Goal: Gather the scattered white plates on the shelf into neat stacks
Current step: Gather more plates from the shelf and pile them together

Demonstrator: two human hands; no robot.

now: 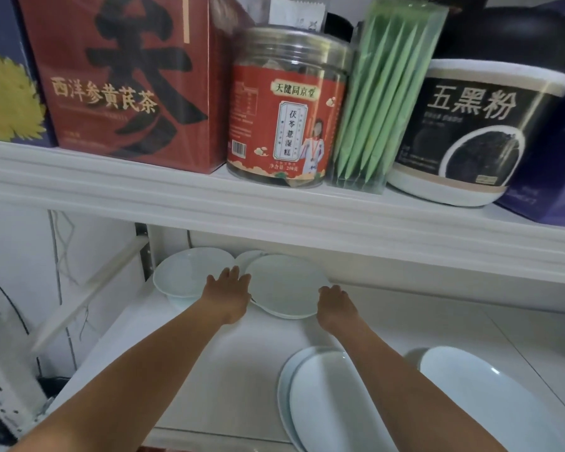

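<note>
Forearms (144, 370) outstretched, left hand (229, 290) flat against round plate (284, 288), right hand (335, 303) gripping its rim

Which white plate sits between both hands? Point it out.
The round plate at the back centre: left hand at its left rim, right hand at its right rim. The others lie outside that gap.

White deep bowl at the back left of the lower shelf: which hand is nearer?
Left. The left hand lies beside the white deep bowl, between it and the round white plate; the right hand is at that plate's opposite, right rim.
</note>
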